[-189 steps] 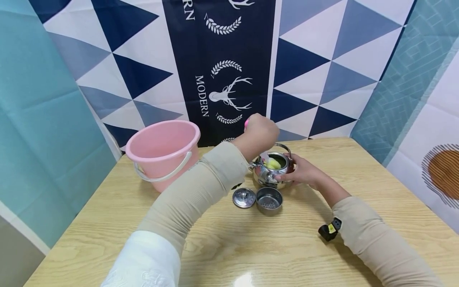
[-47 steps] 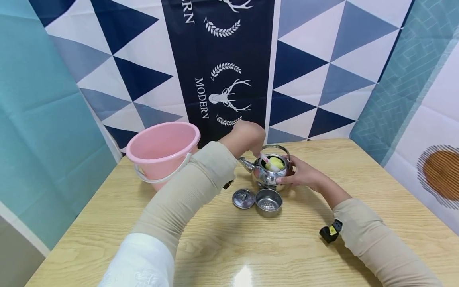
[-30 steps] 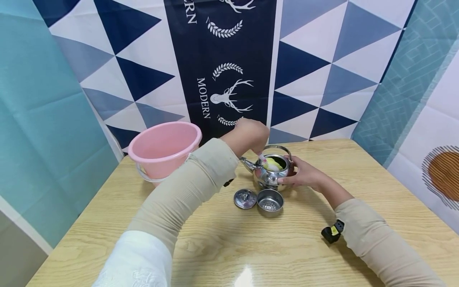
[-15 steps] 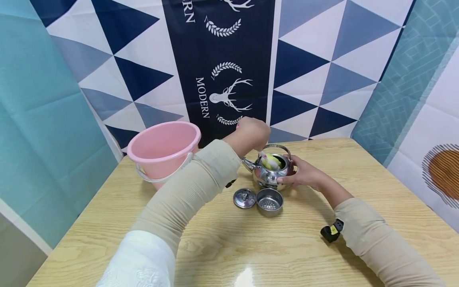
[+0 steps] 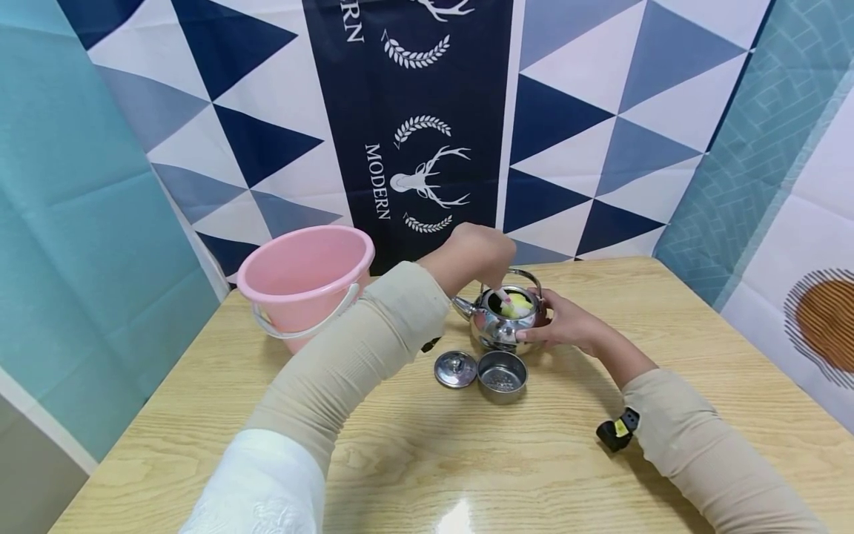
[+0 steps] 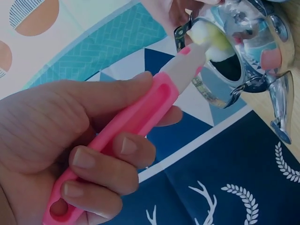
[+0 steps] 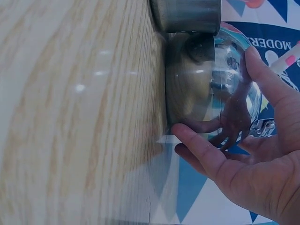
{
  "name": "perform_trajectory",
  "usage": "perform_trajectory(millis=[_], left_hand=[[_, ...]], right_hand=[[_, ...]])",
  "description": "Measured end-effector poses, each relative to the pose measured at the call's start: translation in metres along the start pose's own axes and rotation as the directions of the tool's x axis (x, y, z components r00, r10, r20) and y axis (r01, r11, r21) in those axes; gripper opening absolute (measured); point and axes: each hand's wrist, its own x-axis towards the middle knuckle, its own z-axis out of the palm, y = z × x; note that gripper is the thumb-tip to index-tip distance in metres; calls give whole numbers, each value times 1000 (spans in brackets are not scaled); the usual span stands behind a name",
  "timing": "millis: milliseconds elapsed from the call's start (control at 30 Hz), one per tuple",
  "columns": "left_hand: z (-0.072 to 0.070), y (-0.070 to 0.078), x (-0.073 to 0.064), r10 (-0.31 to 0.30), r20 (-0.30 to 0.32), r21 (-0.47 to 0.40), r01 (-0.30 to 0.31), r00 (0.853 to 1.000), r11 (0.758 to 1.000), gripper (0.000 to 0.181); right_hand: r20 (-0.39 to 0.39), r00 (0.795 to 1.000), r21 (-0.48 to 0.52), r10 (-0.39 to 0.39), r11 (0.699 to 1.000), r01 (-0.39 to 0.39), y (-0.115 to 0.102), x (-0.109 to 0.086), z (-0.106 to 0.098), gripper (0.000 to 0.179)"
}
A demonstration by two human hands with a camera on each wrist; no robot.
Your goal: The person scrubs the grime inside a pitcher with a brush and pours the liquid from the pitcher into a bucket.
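My left hand point(image 5: 479, 254) grips the pink handle of a sponge brush point(image 6: 136, 115), fingers curled round it. Its soft yellow-and-white head point(image 5: 517, 305) sits inside the mouth of a shiny steel teapot point(image 5: 502, 328), and the lower part of the head is hidden. My right hand point(image 5: 567, 320) holds the teapot's rounded body from the right, thumb in front and fingers behind, as the right wrist view point(image 7: 253, 140) also shows. The teapot stands upright on the table, its spout point(image 5: 463, 305) towards the left and its handle point(image 5: 523, 273) raised over the opening.
In front of the teapot a round steel strainer cup point(image 5: 502, 376) and a knobbed lid point(image 5: 456, 369) lie side by side on the wooden table point(image 5: 534, 460). A pink bucket point(image 5: 313, 297) with a white handle stands to the left. Patterned cloth point(image 5: 567, 148) hangs behind.
My left hand has shifted slightly to the right, and the brush head has swung from the left to the right side of the teapot's mouth. The right hand and teapot stay put.
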Motion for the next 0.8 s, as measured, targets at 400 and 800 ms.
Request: perform_trajectory(millis=[400,800], left_hand=[[-13,3,0,-158,144,75,148,977,986,11],[0,-2,11,-181,43,59,179,982,982,25]], right_hand=[[-3,1000,-11,5,1000,-5,0,1,0,98],[-2,1000,-4,-4,1000,4,-1,-1,1,97]])
